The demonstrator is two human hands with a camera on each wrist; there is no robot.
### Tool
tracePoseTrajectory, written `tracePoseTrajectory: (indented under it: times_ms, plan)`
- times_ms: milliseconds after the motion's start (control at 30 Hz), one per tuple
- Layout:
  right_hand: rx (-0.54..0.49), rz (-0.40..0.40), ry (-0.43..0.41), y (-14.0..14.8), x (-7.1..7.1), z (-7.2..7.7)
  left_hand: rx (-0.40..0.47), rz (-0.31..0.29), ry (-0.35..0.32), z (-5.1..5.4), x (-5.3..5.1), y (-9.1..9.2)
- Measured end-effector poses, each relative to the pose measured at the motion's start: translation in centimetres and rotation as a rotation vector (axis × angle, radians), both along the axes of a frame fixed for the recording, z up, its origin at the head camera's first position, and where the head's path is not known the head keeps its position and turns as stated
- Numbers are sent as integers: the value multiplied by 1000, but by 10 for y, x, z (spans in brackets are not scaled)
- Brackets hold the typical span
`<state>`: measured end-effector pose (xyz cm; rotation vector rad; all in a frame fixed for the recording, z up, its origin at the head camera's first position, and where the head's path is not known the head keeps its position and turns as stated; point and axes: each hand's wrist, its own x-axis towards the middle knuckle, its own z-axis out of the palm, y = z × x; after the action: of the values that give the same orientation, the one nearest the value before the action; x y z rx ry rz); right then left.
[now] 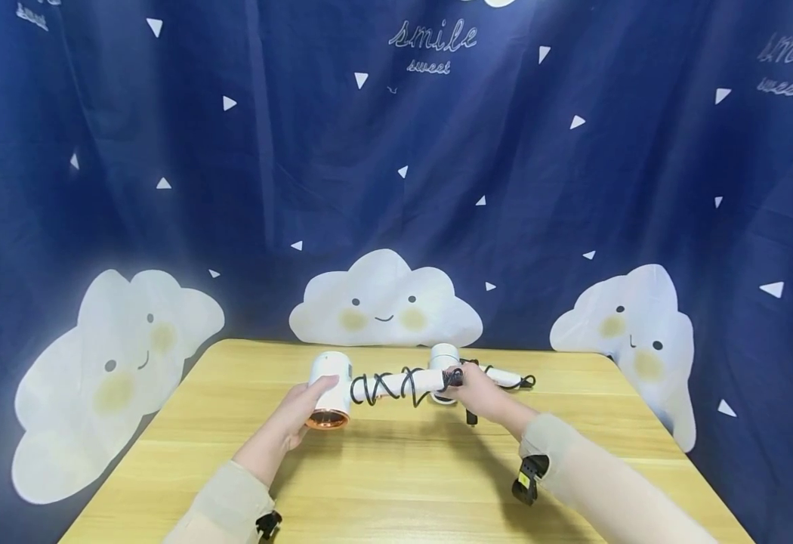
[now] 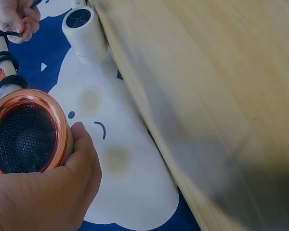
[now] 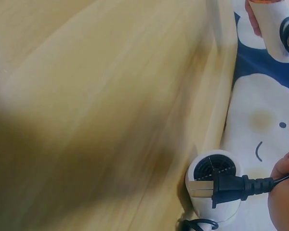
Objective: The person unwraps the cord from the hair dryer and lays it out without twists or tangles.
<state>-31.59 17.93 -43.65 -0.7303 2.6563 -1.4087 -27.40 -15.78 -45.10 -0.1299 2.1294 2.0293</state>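
My left hand (image 1: 303, 408) grips the barrel of a white hair dryer (image 1: 329, 374) with a copper-coloured rim, held above the table. Its black mesh end (image 2: 26, 139) shows in the left wrist view. The dryer's handle (image 1: 386, 386) points right, with black cord (image 2: 4, 58) wound around it in several turns. At the handle's end, my right hand (image 1: 476, 391) pinches the black cord. From that hand a black two-pin plug (image 3: 231, 186) sticks out. Behind it, a second white hair dryer (image 1: 445, 354) is on the table, partly hidden by the right hand.
The light wooden table (image 1: 396, 483) extends below both hands. The second dryer's handle (image 1: 505, 377), with dark cord about it, lies to the right near the far edge. A dark blue curtain (image 1: 369, 204) with smiling clouds hangs behind the table.
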Motion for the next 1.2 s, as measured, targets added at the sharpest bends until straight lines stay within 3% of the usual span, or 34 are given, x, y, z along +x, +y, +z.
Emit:
tracePoseTrajectory:
  times_ms: [200,367,867,1200]
  plan:
    - [-46,16,21,-2,5,-4,-7,21,5,1,0,0]
    - [-28,28,9,-2,12,-2,-7,28,5,3,1,-2]
    - [-9,32,139,3,33,-1,-25,46,-3,4,3,-7]
    - [18,49,187,3,44,15,-24,29,-19,1,1,-12]
